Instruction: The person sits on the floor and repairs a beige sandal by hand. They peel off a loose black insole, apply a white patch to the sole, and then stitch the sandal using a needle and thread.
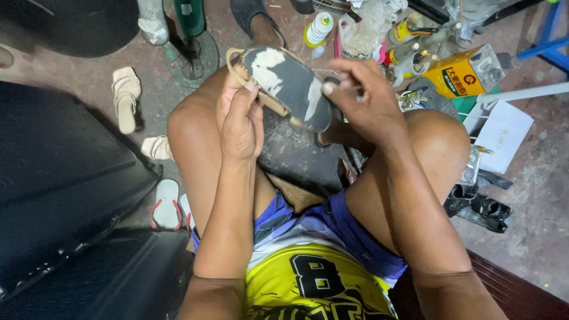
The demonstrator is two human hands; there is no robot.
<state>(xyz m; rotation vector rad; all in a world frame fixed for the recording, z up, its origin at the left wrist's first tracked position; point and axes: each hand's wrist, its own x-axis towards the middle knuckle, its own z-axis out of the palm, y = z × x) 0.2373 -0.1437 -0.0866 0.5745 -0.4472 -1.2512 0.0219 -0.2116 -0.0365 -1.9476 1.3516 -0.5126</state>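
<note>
both hands are raised over the knees. a shoe [288, 89], sole up, is gripped at its left edge by the left hand [240, 118], long axis running far-left to near-right. right hand [364, 101] fingers are pinched at the sole's right edge. farther off, a yellow can [465, 74] stands right.

The floor [533, 195] is rough grey concrete, stained and dusty. A large black case [53, 189] fills the left side. Beside it lie pale sandals [126, 98] and a white flip-flop with red straps [165, 205]. At the top stand a spool of thread [319, 28], a crumpled plastic bag [367, 29], bottles and a yellow can [468, 72]. White paper [504, 136] lies on the right, near a blue frame [548, 41]. The light is even.
</note>
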